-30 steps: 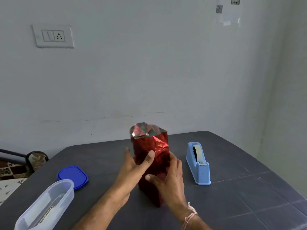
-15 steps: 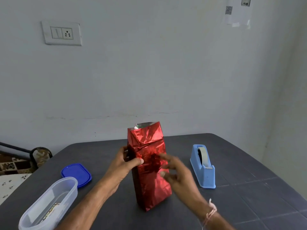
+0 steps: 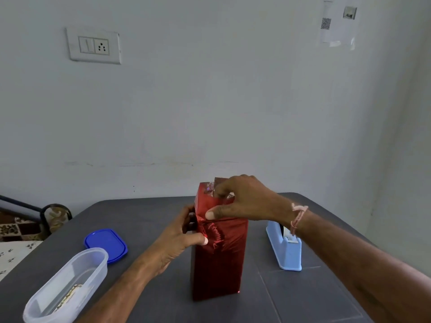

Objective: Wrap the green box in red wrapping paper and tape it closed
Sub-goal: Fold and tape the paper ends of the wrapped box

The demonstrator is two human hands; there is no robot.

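At mid-table (image 3: 307, 297), the box (image 3: 219, 264) stands upright in red paper (image 3: 224, 231); left hand (image 3: 178, 241) grips its left side, right hand (image 3: 245, 201) pinches loose top paper. Foil likely slippery, box light, stiff: hold its sides.

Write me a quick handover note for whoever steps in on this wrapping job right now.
Left hand grips the upright red-wrapped box at its left side, thumb on the front.
Right hand pinches the top flap; the top is not yet closed.
The box stands on the table, with the tape dispenser to its right.
Done: paper round the sides.
Left: fold the top shut, tape it. The bottom end is hidden.
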